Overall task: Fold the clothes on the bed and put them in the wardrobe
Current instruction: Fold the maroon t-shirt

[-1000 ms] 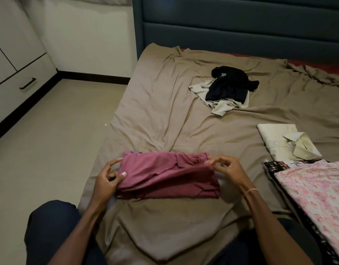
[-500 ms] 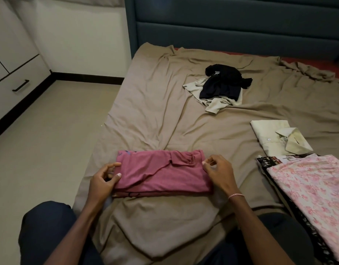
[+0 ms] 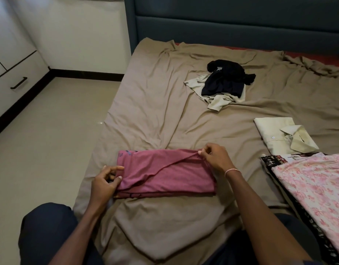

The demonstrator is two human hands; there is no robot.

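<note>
Several folded clothes (image 3: 308, 178) lie at right, a dark heap (image 3: 224, 81) waits far back, and left hand (image 3: 105, 184) and right hand (image 3: 216, 159) pinch the half-folded maroon shirt (image 3: 164, 175) on the near bed (image 3: 145, 92).

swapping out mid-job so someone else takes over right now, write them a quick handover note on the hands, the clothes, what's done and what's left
Left hand pinches the left edge of the maroon top; right hand pinches a fold at its far right corner. The top lies partly folded on the bed sheet.
Done: pale yellow shirt folded at right; pink floral garment laid flat near it over a dark patterned piece.
Left: finish the maroon top, fold the black garment and beige garment heaped mid-bed, then take everything to the wardrobe.
</note>
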